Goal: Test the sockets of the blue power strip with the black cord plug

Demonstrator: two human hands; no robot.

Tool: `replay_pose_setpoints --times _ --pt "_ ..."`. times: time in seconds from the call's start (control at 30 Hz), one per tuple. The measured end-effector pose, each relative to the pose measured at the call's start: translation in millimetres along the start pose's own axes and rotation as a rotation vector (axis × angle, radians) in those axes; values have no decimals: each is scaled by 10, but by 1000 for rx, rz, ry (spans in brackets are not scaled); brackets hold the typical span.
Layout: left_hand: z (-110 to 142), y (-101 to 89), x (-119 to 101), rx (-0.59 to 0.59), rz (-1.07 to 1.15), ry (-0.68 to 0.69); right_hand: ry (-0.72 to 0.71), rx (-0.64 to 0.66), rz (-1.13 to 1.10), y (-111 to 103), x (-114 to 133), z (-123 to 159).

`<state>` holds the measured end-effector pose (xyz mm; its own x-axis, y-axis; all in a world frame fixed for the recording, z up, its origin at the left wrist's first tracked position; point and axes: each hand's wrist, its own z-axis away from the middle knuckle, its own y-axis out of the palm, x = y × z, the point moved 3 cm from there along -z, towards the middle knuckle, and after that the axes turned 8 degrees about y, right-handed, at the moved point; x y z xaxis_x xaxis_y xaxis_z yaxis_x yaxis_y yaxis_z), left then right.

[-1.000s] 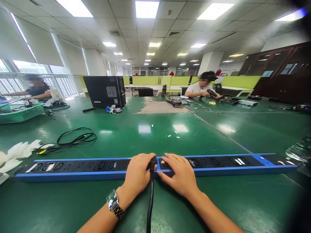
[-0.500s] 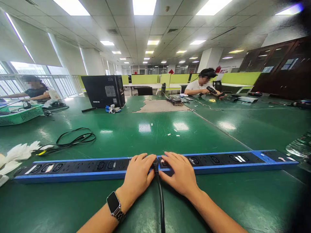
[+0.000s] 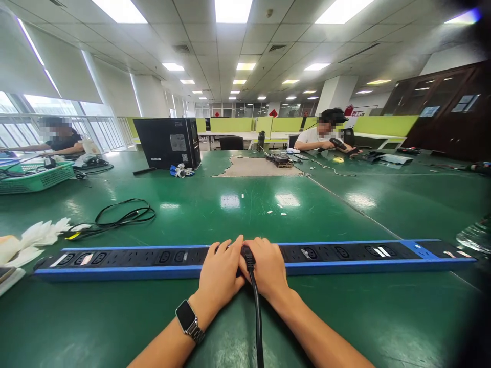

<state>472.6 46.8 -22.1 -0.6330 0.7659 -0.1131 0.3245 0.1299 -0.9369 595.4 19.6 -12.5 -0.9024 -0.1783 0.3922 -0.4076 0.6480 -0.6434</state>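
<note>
A long blue and black power strip (image 3: 345,254) lies across the green table (image 3: 249,209) in front of me. A black plug with its cable (image 3: 256,312) sits in the strip's middle, the cable running toward me. My left hand (image 3: 220,271) rests on the strip just left of the plug, fingers together against it. My right hand (image 3: 266,268) presses beside the plug on the right, fingers curled onto the strip. Both hands touch the plug.
A coiled black cable (image 3: 123,217) and white gloves (image 3: 36,237) lie at the left. A black computer case (image 3: 169,142) and a green basket (image 3: 36,179) stand further back. One person (image 3: 61,138) sits far left, another (image 3: 326,135) at the far right.
My right hand slid left until it met the plug; both hands now close in on it. The cable swung from my left side to the middle.
</note>
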Motion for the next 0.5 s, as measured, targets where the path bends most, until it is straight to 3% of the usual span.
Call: replay_pose_setpoints --times 0.1,0.2,0.33,0.5 --pt "-8 16 15 -19 -11 -15 81 -127 -74 -195 -118 -80" --pt "-9 23 24 -42 -9 -10 221 -249 -130 -482 -459 -60" --pt "-10 18 19 -48 14 -17 356 -77 -51 -655 -959 89" --pt "-14 -11 10 -55 25 -22 213 109 100 -640 -1082 114"
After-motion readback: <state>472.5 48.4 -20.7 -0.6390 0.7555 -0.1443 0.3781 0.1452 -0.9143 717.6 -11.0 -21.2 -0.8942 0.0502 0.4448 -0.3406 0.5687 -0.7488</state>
